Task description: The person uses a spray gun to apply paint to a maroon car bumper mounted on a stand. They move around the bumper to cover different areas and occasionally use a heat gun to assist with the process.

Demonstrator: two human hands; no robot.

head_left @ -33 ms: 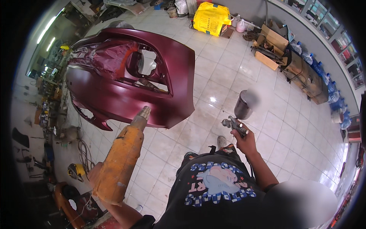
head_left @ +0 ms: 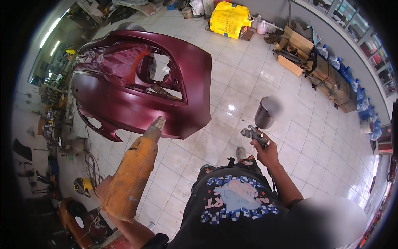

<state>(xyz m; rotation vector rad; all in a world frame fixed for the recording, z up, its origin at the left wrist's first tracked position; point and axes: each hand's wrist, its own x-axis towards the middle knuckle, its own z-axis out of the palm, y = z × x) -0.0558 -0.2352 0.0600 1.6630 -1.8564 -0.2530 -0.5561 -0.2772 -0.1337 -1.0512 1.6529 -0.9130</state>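
A worn orange heat gun (head_left: pixel 133 174) rises from the lower left, its metal nozzle tilted toward a dark red car bumper (head_left: pixel 137 106). My left hand (head_left: pixel 104 189) is wrapped round its handle, partly hidden behind the body. The nozzle overlaps the bumper's near side in view; whether they touch I cannot tell. The bumper has a satin sheen, cut-out openings and masking film (head_left: pixel 118 62) over its middle. In my right hand (head_left: pixel 267 152), at right of centre, is a metal spray gun (head_left: pixel 253 135). A dark cup (head_left: pixel 262 114) sits just beyond it, partly blurred.
White tiles (head_left: pixel 232 89) cover the floor. A yellow bag (head_left: pixel 228 20), an open cardboard box (head_left: pixel 296 45) and several blue water jugs (head_left: pixel 360 95) line the far and right walls. Coiled cable (head_left: pixel 92 164) and a yellow-black object (head_left: pixel 83 186) lie at left.
The heat gun's nozzle has shifted very slightly to the right. My right hand and the spray gun look almost unchanged.
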